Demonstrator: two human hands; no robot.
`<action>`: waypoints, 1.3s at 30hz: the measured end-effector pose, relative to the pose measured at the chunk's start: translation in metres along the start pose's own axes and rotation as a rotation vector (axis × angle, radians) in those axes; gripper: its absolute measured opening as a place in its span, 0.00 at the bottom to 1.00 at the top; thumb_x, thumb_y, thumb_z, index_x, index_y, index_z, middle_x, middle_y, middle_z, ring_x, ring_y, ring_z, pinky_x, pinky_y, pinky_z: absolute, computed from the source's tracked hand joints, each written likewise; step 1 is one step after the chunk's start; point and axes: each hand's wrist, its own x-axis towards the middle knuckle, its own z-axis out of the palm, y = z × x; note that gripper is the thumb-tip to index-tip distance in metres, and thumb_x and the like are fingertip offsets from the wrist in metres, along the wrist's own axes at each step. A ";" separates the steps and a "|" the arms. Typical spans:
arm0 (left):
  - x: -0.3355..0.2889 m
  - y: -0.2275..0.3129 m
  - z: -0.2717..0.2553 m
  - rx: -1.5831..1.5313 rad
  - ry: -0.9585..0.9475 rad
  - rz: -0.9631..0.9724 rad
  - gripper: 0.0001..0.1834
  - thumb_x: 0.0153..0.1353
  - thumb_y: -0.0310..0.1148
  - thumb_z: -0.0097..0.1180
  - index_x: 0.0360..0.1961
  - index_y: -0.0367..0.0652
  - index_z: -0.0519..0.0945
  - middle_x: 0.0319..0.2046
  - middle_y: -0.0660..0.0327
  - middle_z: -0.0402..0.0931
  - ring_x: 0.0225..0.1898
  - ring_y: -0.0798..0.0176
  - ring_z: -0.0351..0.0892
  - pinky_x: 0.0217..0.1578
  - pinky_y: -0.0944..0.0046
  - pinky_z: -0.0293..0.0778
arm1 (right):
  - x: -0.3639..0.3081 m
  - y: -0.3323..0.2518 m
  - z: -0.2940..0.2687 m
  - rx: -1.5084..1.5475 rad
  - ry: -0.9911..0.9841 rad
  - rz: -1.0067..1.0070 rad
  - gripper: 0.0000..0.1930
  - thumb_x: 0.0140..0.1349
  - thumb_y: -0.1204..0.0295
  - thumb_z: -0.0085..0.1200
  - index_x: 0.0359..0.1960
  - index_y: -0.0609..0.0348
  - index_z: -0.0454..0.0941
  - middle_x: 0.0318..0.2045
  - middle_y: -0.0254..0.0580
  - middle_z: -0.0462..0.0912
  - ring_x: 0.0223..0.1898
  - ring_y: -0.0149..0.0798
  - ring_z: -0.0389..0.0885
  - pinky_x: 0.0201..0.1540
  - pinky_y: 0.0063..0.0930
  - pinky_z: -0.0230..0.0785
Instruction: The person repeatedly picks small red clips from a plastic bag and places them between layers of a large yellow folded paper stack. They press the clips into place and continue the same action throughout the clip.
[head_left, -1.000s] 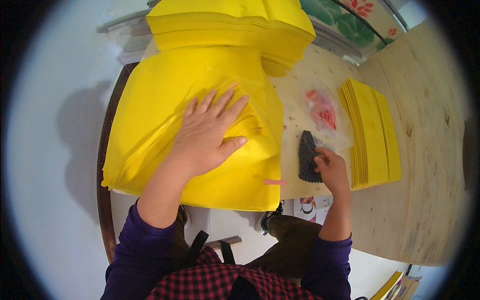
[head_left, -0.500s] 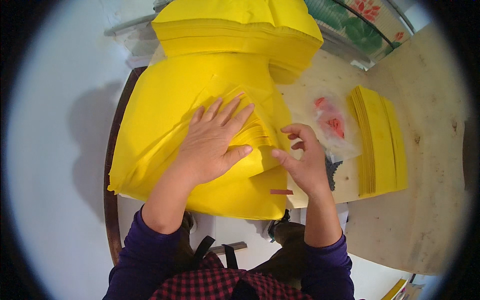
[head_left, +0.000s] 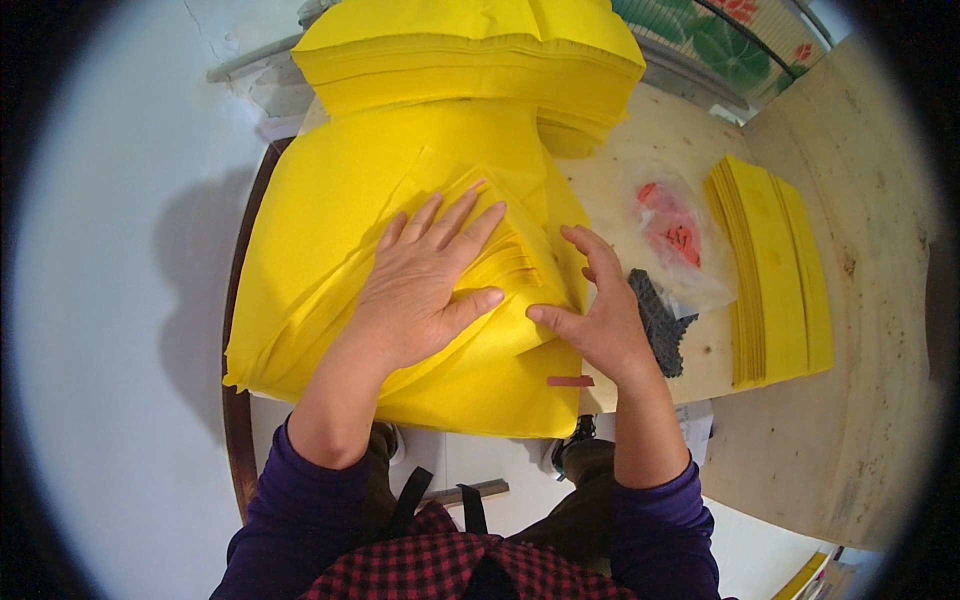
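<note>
Yellow felt-like sheets [head_left: 330,190] lie in a broad layered pile in front of me, their upper layers folded over on the slant. My left hand [head_left: 415,285] lies flat on the folded layers, fingers spread and thumb out to the right. At the right edge of the pile is my right hand [head_left: 598,315], thumb and fingers apart around the folded edges, with nothing gripped between them. A small red strip [head_left: 570,381] rests near the pile's lower right corner. Another reddish bit [head_left: 476,185] shows by my left fingertips.
A thick yellow stack [head_left: 465,70] stands at the back. To the right on the wooden table [head_left: 700,345] are a clear plastic bag with red pieces [head_left: 672,230], a dark grey jagged cloth scrap [head_left: 660,320] and a bundle of folded yellow sheets [head_left: 775,275]. A white wall [head_left: 110,300] rises on the left.
My right hand has moved slightly left and up to the edge of the folded sheets, uncovering more of the grey scrap. My left hand stays flat on the layers. The view has shifted slightly.
</note>
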 end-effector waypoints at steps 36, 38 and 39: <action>-0.001 0.002 -0.001 -0.019 0.042 0.022 0.41 0.62 0.55 0.54 0.74 0.54 0.59 0.73 0.51 0.55 0.71 0.36 0.54 0.69 0.35 0.47 | 0.002 -0.005 -0.011 -0.074 -0.104 0.007 0.53 0.43 0.63 0.74 0.72 0.57 0.57 0.73 0.64 0.52 0.75 0.57 0.49 0.75 0.42 0.45; -0.001 0.002 -0.001 -0.030 0.039 0.021 0.41 0.62 0.55 0.54 0.74 0.54 0.59 0.73 0.51 0.55 0.72 0.36 0.53 0.69 0.35 0.47 | 0.000 -0.008 -0.018 -0.147 -0.191 -0.017 0.54 0.42 0.62 0.74 0.72 0.56 0.57 0.73 0.64 0.51 0.76 0.57 0.48 0.75 0.43 0.45; -0.002 0.002 -0.001 -0.033 0.045 0.025 0.41 0.62 0.55 0.53 0.73 0.54 0.59 0.73 0.51 0.55 0.72 0.36 0.53 0.69 0.35 0.47 | -0.001 -0.010 -0.022 -0.179 -0.236 -0.022 0.54 0.41 0.62 0.75 0.72 0.55 0.57 0.73 0.64 0.51 0.76 0.58 0.48 0.75 0.43 0.45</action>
